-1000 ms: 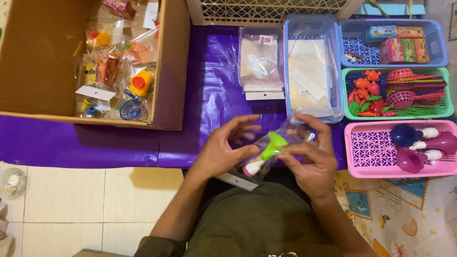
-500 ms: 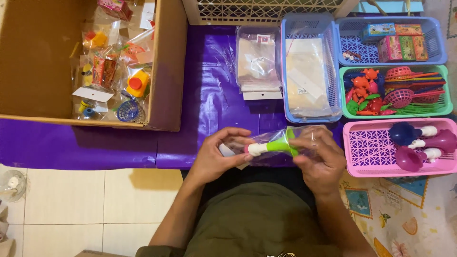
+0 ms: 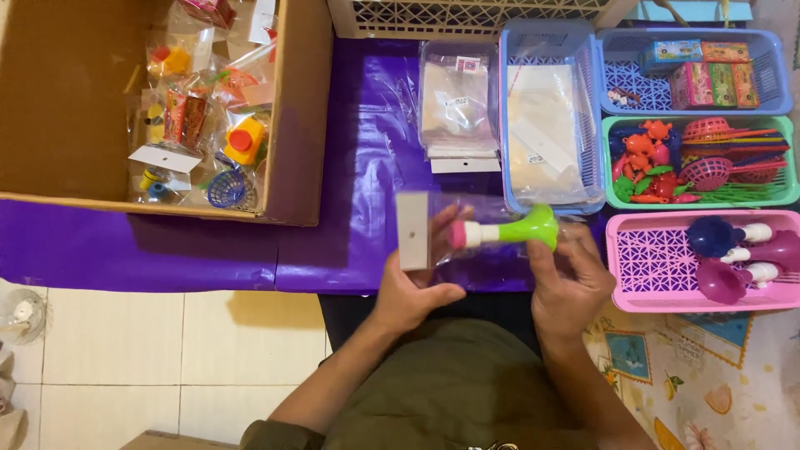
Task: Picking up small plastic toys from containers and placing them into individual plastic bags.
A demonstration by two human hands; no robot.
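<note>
A clear plastic bag [image 3: 442, 229] lies level between both hands, with a green, white and pink toy horn [image 3: 508, 231] inside it. My left hand [image 3: 412, 287] grips the bag's left end, near its white header card [image 3: 412, 230]. My right hand [image 3: 571, 279] holds the right end, fingers around the horn's green bell. Both hands hover over the front edge of the purple table cover [image 3: 208, 250].
A cardboard box [image 3: 304, 108] of bagged toys stands at the left. Stacks of clear bags [image 3: 458, 108] lie ahead, some in a blue basket [image 3: 507, 125]. At the right are a blue basket [image 3: 771, 83] of small boxes, a green basket [image 3: 617, 196] of small toys and a pink basket [image 3: 650, 267] with horns.
The bagged horn turned from tilted to level and rose slightly. My left hand shifted to the header-card end, and my right hand stayed on the green bell.
</note>
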